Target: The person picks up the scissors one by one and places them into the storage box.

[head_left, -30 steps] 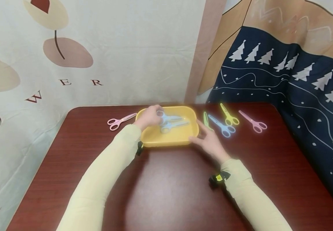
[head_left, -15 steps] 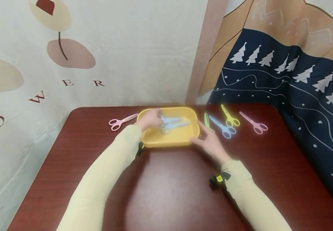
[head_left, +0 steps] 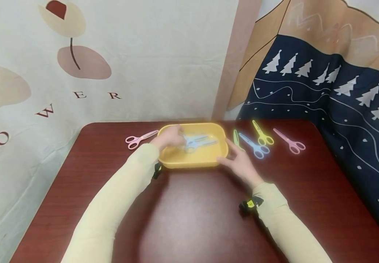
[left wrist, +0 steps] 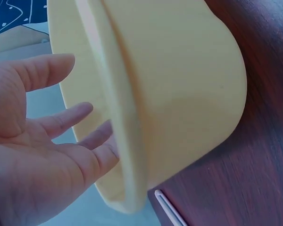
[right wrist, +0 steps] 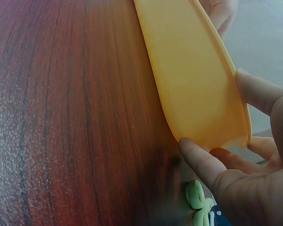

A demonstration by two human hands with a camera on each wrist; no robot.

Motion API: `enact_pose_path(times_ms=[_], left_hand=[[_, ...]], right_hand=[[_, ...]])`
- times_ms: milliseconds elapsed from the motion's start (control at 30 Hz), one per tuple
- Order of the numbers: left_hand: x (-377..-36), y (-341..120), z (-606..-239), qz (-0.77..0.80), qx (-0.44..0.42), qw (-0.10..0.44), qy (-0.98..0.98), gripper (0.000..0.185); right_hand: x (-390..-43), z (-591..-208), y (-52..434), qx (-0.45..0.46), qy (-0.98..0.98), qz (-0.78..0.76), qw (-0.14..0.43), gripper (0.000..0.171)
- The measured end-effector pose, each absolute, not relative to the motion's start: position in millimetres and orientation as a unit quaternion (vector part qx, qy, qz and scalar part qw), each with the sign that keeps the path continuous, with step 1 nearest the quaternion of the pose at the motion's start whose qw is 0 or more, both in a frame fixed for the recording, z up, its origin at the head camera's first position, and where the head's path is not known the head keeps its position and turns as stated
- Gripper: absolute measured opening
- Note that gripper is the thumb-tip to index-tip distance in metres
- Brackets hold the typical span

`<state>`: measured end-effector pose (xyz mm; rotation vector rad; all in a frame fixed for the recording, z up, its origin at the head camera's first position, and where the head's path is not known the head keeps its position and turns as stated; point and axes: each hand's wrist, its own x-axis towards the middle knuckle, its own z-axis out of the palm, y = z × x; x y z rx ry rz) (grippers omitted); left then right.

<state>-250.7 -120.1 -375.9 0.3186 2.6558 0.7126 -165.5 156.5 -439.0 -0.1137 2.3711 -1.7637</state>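
Head view: the left hand (head_left: 169, 138) reaches over the near-left rim of the yellow tray (head_left: 220, 148), fingers loose and spread above the pale blue scissors (head_left: 196, 141) lying inside it; I cannot tell whether the fingertips touch them. The step in hand looks like setting a pair down in the tray. The right hand (head_left: 238, 160) braces the tray's right corner with straight fingers, holding nothing. Those blue scissors lie with their long axis running left to right across the tray, handles toward the left hand and blades pointing right. On the dark red surface (head_left: 192, 219) more pairs wait: a pink pair (head_left: 138, 138) left of the tray, and to its right a green pair (head_left: 235, 138), a blue pair (head_left: 254, 145), a yellow pair (head_left: 261, 134) and another pink pair (head_left: 289, 141), their blades pointing away toward the far edge. A next pick would likely call for a pinch at the handle loops of one of these.

Left wrist view: the left hand (left wrist: 35, 155) is open, fingers relaxed and apart, just inside the tray's rim and gripping nothing.

Right wrist view: the right hand (right wrist: 247, 155) presses thumb and fingers flat against the tray's outer wall, with the green pair's handle just below it.
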Motion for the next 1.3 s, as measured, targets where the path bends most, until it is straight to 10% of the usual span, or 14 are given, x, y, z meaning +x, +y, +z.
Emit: enact_pose_path(times_ms=[1300], left_hand=[[-216,-201,-373,0.421,0.073,0.021,0.904,0.044]], right_hand=[[-162,-436,156,-0.030,0.805,-0.583,0.104,0.089]])
